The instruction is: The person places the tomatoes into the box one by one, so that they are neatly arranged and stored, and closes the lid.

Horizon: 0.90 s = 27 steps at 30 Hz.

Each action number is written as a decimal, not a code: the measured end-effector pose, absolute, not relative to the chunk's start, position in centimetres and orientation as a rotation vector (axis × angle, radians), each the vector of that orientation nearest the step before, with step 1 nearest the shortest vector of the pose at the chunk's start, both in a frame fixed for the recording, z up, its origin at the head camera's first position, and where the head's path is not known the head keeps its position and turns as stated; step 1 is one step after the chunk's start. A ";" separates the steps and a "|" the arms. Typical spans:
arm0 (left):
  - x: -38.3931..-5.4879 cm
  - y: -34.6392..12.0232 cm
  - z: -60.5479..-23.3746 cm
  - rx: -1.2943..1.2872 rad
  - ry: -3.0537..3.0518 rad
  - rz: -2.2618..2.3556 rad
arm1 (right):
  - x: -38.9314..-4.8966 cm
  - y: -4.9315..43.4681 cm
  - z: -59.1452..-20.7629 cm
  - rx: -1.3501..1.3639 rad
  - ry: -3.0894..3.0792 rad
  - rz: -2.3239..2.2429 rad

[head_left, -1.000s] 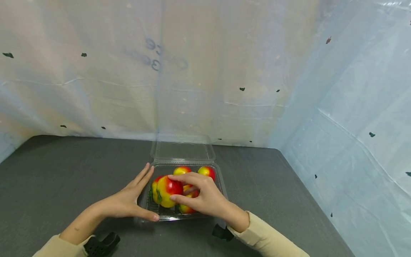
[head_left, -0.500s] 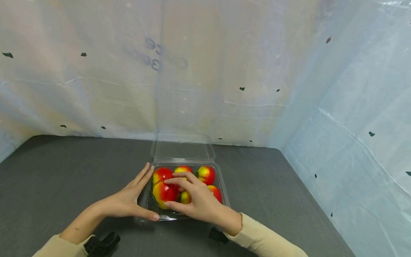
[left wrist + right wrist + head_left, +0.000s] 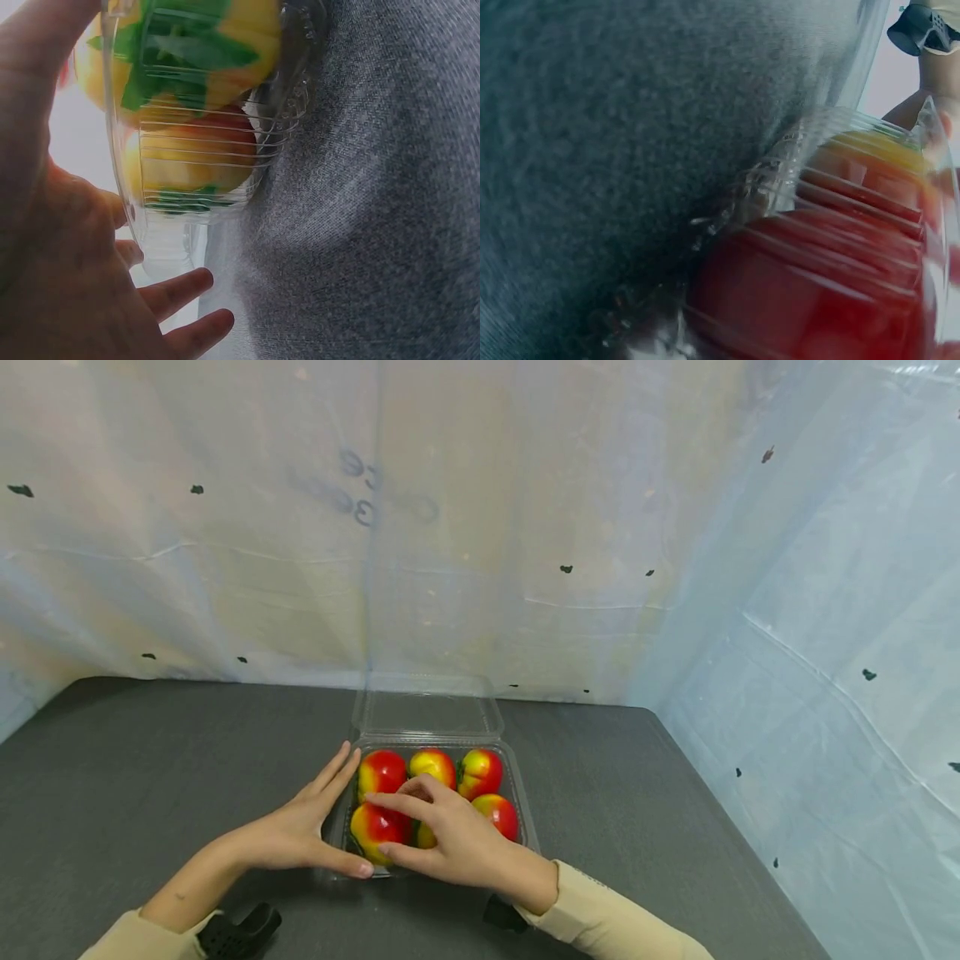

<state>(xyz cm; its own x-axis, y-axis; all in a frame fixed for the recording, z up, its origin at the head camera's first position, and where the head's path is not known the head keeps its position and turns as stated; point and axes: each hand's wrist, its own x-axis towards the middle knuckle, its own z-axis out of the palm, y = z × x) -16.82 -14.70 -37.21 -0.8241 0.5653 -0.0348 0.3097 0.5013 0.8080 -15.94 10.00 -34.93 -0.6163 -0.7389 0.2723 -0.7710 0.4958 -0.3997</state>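
A clear plastic clamshell box (image 3: 528, 827) holds several red-and-yellow fruits with green leafy tops; their exact kind is unclear. My right hand (image 3: 457, 835) reaches over the box and grips the front-left fruit (image 3: 375, 831) between thumb and fingers. That fruit sits low in the box, its leafy top turned left. Behind it lies another fruit (image 3: 383, 773), and the front-middle one is mostly covered by my right hand. With fingers spread, my left hand (image 3: 300, 827) rests along the box's left side. In the left wrist view, green leaves (image 3: 172, 52) press near the ribbed wall.
The box's hinged lid (image 3: 427, 714) lies folded back towards the rear wall. Dark grey cloth (image 3: 187, 760) covers the table. Pale plastic sheeting (image 3: 465, 527) hangs behind and on the right. Black wrist mounts (image 3: 238, 931) sit on both arms.
My right hand has moved left and towards me, carrying the gripped fruit down into the front-left of the box. The fruits behind are now more visible. My left hand has stayed still.
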 end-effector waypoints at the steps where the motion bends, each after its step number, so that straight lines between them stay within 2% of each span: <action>1: -16.8 -14.7 -37.2 0.736 2.451 1.233 | -16.0 10.0 -34.9 1.355 -2.668 0.758; 10: -16.7 -14.7 -37.2 0.738 2.479 1.219 | -16.0 9.8 -35.0 1.366 -2.599 0.613; 18: -16.7 -14.7 -37.2 0.734 2.505 1.205 | -15.8 9.3 -35.6 1.244 -2.519 0.540; 27: -16.7 -14.7 -37.2 0.737 2.466 1.237 | -16.0 9.3 -35.7 1.227 -2.549 0.634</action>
